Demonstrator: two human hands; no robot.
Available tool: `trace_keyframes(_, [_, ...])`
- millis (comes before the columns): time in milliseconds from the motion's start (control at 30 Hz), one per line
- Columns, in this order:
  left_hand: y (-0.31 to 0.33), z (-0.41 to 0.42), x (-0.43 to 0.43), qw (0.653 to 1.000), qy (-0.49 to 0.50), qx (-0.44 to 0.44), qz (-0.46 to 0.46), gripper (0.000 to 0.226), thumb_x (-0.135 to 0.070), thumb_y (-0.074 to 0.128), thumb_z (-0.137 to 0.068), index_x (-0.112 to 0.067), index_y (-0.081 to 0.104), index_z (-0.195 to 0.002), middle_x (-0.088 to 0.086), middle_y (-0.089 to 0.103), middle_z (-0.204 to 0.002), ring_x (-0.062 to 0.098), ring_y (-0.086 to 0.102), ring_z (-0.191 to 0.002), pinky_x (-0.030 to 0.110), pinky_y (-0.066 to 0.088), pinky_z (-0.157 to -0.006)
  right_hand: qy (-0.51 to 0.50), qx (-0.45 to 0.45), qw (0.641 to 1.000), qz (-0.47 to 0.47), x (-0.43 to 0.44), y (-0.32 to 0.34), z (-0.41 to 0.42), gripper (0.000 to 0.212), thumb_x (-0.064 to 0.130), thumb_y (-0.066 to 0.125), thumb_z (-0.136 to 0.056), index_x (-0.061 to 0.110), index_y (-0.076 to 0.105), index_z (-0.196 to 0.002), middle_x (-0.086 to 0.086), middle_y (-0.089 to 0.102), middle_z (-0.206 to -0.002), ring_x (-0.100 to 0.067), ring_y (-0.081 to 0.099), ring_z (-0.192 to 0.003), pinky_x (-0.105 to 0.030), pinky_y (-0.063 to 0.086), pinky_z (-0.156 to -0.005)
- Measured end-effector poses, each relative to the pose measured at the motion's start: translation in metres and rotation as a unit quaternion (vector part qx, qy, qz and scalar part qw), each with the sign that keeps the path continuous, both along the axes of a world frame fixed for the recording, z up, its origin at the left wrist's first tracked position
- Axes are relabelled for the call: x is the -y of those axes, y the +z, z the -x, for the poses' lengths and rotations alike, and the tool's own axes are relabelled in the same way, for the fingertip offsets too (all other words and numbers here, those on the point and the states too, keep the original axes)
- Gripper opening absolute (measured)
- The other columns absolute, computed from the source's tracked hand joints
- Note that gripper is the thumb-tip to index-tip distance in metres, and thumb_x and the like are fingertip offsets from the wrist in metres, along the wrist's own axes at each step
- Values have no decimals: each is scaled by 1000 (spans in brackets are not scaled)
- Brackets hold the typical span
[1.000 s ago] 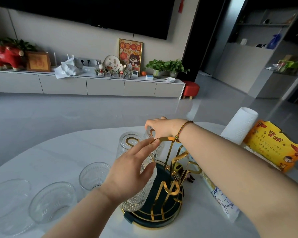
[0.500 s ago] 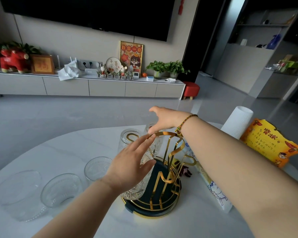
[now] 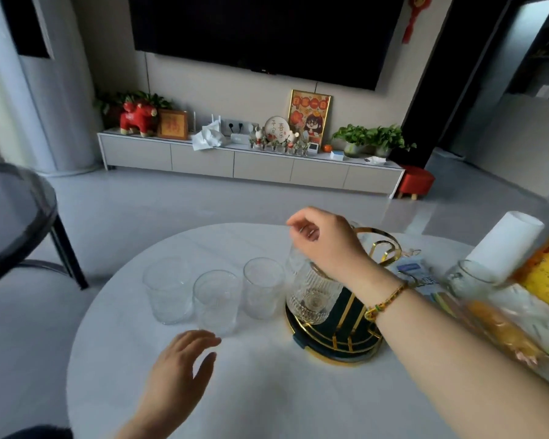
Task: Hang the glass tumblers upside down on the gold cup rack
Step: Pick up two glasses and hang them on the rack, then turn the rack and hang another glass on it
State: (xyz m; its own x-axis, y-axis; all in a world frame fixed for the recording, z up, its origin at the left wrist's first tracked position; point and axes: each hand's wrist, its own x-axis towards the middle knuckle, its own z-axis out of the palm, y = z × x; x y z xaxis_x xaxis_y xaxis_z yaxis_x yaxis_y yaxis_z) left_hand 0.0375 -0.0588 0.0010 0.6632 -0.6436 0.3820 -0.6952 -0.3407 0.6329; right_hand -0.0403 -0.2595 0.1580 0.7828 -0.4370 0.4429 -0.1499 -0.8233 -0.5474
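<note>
— What's changed in the last second?

— Both hands have come off the rack. The left hand (image 3: 179,359) was flat against the ribbed tumbler (image 3: 313,293); now it sits low at about 7 o'clock on the table (image 3: 267,391), its grip spread, holding nothing, fingertips just short of the nearest loose glass. The right hand (image 3: 324,240) has lifted off the gold handle and hovers above the rack's 10 o'clock side, its grip loosely curled, empty.

— And the tumbler?

— Hanging mouth-down on the gold cup rack (image 3: 339,337), on its near-left peg, clear of both hands. Another inverted glass seems to stand behind it, mostly hidden by the right hand; can't confirm.

— So one placement done?

— Reads that way. Three upright tumblers remain in a row at 9 o'clock of the rack: far-left (image 3: 167,291), middle (image 3: 217,301), nearest the rack (image 3: 262,286). A further glass (image 3: 466,280) stands at 3 o'clock, blurred.

— Next?

— Likely the left hand takes the middle one. It needs flipping before it reaches a free peg.
</note>
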Motion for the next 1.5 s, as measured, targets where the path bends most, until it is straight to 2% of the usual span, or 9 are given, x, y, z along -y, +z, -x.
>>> trace_keyframes(67, [-17, -4, -19, 998, 27, -23, -44, 19, -14, 59, -65, -11, 71, -80, 8, 73, -85, 12, 58, -89, 24, 44, -73, 15, 4, 999, -40, -23, -29, -6, 11, 5, 58, -77, 6, 63, -87, 3, 57, -75, -13, 51, -66, -9, 40, -59])
trace_keyframes(133, [-26, -7, -31, 992, 55, -61, -92, 32, -17, 53, -65, -8, 69, -91, 14, 70, -99, 28, 62, -99, 36, 49, -81, 1, 8, 995, -96, -43, -65, -13, 11, 5, 62, -75, 5, 61, -86, -2, 59, -76, -15, 52, -67, -23, 44, -66])
trace_keyframes(233, [-31, -12, -43, 985, 65, -63, -149, 37, -15, 55, -63, -5, 66, -97, 20, 66, -106, 40, 59, -102, 49, 46, -89, -52, -1, 982, -181, -68, -122, -17, 25, 9, 68, -73, 3, 57, -94, -15, 64, -92, -15, 50, -73, -18, 39, -68])
trace_keyframes(433, [-35, -17, -49, 977, 85, -18, -197, 36, -23, 53, -60, -6, 68, -87, 16, 71, -95, 40, 65, -89, 50, 52, -80, -109, -60, 961, -248, -98, -193, -32, 65, 22, 68, -73, 8, 34, -127, -10, 43, -133, -21, 39, -122, -24, 30, -100])
trace_keyframes(733, [-37, -18, -45, 974, 103, 2, -204, 48, -34, 31, -63, -8, 68, -81, 12, 73, -87, 32, 69, -82, 30, 39, -81, -223, 17, 944, -242, -109, -198, -83, 93, 28, 74, -65, 4, 19, -136, -19, 43, -136, -30, 41, -123, -30, 26, -101])
trace_keyframes(833, [-37, -20, -45, 971, 103, 13, -216, 46, -33, 32, -63, -9, 68, -78, 11, 73, -84, 31, 69, -79, 33, 29, -82, -236, 12, 945, -225, -106, -199, -90, 91, 31, 76, -62, 2, 25, -133, -18, 45, -134, -31, 42, -122, -33, 26, -100])
trace_keyframes(1167, [-43, -21, -46, 976, 88, -30, -198, 61, -45, 26, -64, -11, 64, -98, 10, 64, -112, 30, 55, -110, 41, 40, -96, -204, 38, 949, -238, -108, -195, -68, 80, 28, 75, -61, 7, 33, -126, -15, 52, -127, -27, 47, -117, -24, 32, -94])
trace_keyframes(1333, [-37, -24, -51, 976, 67, -95, -185, 31, -13, 64, -77, -13, 59, -108, 9, 55, -126, 29, 45, -120, 38, 31, -103, -155, 62, 952, -256, -106, -169, -30, 84, 29, 75, -61, 12, 28, -129, -9, 47, -131, -24, 45, -119, -21, 33, -93])
trace_keyframes(1500, [0, -23, -32, 989, 57, -104, -86, 25, -4, 59, -81, -7, 61, -105, 17, 59, -122, 35, 54, -111, 43, 41, -94, -97, 132, 959, -233, -95, -132, 26, 84, 24, 78, -58, 9, 30, -126, -7, 43, -123, -17, 40, -117, -10, 27, -94])
